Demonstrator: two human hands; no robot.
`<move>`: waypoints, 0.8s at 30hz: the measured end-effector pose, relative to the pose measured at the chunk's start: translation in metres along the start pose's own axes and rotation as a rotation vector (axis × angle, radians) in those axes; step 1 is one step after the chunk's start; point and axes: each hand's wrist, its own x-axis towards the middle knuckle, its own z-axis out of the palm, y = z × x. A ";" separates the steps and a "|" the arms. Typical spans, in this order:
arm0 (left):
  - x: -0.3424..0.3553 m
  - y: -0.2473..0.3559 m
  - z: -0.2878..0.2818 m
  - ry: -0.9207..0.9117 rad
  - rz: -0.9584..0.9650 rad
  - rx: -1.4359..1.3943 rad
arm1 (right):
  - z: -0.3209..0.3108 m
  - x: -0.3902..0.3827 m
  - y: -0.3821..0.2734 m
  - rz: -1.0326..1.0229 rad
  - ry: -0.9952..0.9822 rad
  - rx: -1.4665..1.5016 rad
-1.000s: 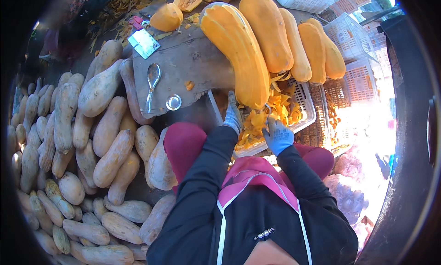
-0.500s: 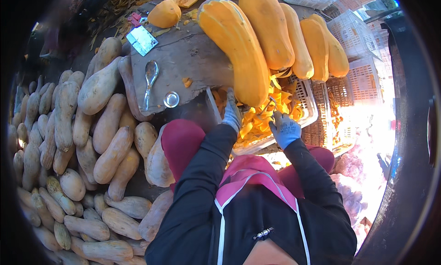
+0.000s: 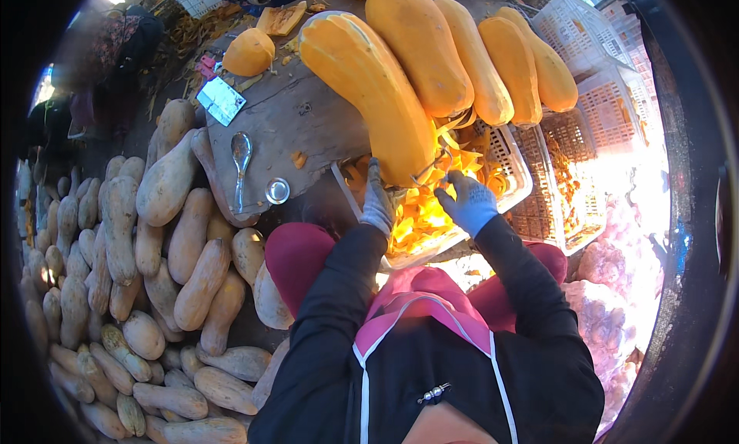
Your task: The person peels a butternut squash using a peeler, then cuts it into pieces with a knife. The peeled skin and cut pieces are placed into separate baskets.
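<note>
Long orange squash (image 3: 373, 90) juts off the board over a crate (image 3: 526, 186) of peelings (image 3: 419, 225)

The squash lies with its far end on the wooden board (image 3: 331, 113) and its near end above the crate. Its skin is off, at least on the upper face, leaving smooth orange flesh. It looks heavy and stiff, and the bared surface is probably slick, so a full palm under or alongside the near end should serve better than a fingertip pinch. The flesh would likely bruise or gouge rather than bend.

The left hand (image 3: 377, 201), gloved, has its fingers straight and together along the left side of that near end; how hard they press I cannot tell. The right hand (image 3: 469, 201), also gloved, has its fingers curled on a metal peeler (image 3: 423, 172), its blade at the right edge of the near end; the handle is mostly hidden.

The white crate in front of the person holds a loose heap of thin, curling peelings, light and limp by their look. Just right of it, a second slotted crate (image 3: 596, 232) holds orange scraps (image 3: 566, 178). More white crates (image 3: 577, 32) stand at the far right, their contents unclear.
</note>
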 end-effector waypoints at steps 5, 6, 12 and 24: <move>-0.007 0.001 0.020 0.090 -0.037 0.143 | -0.040 0.101 -0.034 -0.025 0.179 0.195; -0.007 -0.003 0.018 0.085 -0.025 0.113 | -0.035 0.100 -0.035 -0.041 0.187 0.208; 0.002 0.002 -0.001 -0.081 -0.029 0.105 | 0.023 0.006 -0.014 -0.002 0.030 0.220; -0.009 0.011 0.015 -0.112 -0.134 0.228 | 0.040 0.009 0.020 0.155 0.117 0.908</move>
